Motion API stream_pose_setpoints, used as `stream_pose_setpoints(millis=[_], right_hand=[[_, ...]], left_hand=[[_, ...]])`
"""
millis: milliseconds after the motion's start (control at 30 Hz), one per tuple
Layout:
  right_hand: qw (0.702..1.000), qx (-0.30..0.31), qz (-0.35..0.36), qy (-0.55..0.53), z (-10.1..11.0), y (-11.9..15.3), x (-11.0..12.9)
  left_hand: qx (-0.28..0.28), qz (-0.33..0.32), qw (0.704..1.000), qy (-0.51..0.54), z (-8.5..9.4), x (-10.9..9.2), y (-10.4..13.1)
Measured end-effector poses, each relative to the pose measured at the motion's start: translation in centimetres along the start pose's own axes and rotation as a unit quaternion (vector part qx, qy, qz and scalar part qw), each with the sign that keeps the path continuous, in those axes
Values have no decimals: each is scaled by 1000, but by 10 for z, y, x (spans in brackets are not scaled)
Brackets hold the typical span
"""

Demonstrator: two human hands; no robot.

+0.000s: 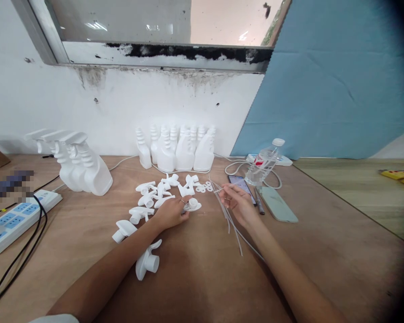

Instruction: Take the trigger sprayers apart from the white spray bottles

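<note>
My left hand (175, 211) is closed around a white trigger spray head (193, 205), its round collar facing up. To the right, the fingers of my right hand (234, 199) pinch a thin whitish tube (218, 191) that points toward the spray head. Several more such tubes (235, 233) lie loose on the wooden table below that hand. Small white rings (205, 186) rest between my hands, just beyond the held head. Around my left forearm are several loose spray heads, one (148, 260) on the near side and another (141, 214) farther off.
White bottles without heads (185, 154) stand along the wall. Bottles with heads fitted (84, 166) are at the left, behind a power strip (20, 220) with black cables. At the right lie a phone (242, 185), a pen (259, 204), a pale green phone-like slab (278, 205) and a clear water bottle (263, 162).
</note>
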State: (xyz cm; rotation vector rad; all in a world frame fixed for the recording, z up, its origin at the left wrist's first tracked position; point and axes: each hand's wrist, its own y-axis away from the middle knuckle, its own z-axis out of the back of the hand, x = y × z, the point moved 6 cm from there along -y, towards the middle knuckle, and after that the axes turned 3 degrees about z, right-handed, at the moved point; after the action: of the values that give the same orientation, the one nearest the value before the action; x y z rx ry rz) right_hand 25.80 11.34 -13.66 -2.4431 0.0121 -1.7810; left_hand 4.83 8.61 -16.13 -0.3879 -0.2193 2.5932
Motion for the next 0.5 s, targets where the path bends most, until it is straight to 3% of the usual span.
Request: stream_pose_setpoints(millis=[300,500], right_hand=[[968,110,78,214,-40,16,-18],[950,112,98,274,-44,19,-21]], left_hand=[[-9,-38,999,27,3,-5,1],[1,-37,999,35,5,-7,1]])
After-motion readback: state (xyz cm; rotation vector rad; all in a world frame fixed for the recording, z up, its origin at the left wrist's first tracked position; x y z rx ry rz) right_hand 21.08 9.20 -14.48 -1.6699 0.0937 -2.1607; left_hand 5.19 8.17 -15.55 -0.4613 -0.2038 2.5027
